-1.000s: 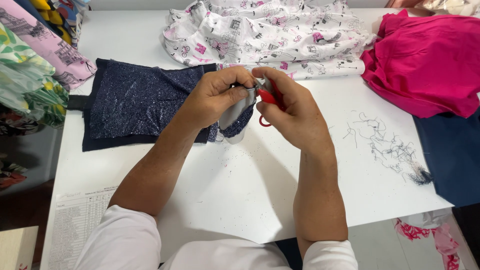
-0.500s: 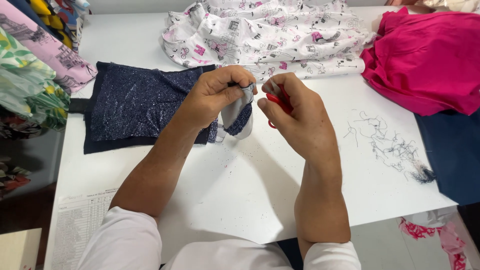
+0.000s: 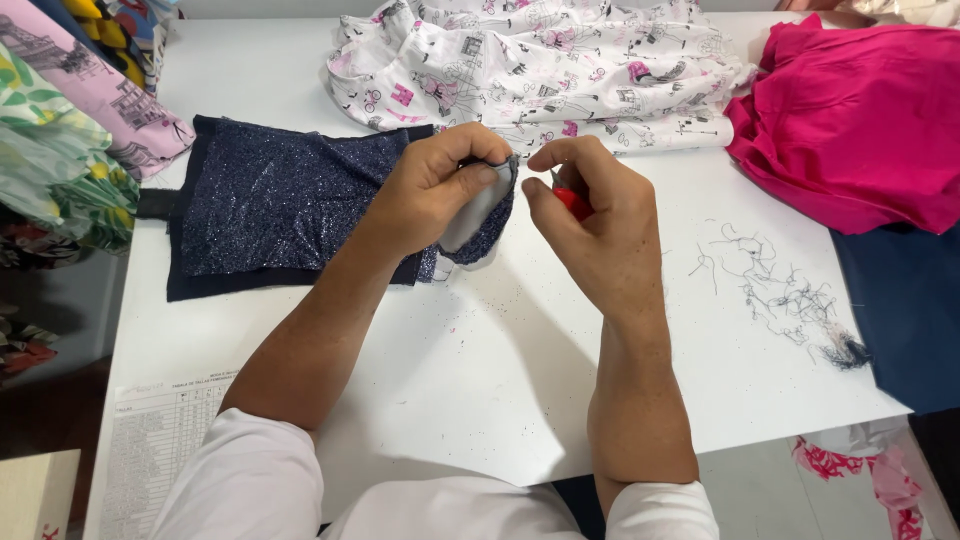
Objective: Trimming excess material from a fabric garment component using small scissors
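A dark navy glittery garment (image 3: pixel 280 210) lies on the white table (image 3: pixel 470 370). My left hand (image 3: pixel 435 190) pinches its right edge, folding it so the grey inside shows. My right hand (image 3: pixel 590 225) is closed around a small red thread snipper (image 3: pixel 572 202), whose metal tip is at the pinched edge of the fabric. The two hands nearly touch above the table's middle.
A white printed garment (image 3: pixel 540 70) lies at the back. Pink fabric (image 3: pixel 860 120) and dark blue fabric (image 3: pixel 910 310) lie on the right. A heap of cut threads (image 3: pixel 780 290) sits right of my right hand. Patterned fabrics (image 3: pixel 60 140) hang at left. A printed sheet (image 3: pixel 150 440) lies near left.
Both hands stay at the garment's edge. The fold in my left hand has turned a little, and my right hand with the snipper has shifted slightly toward it.
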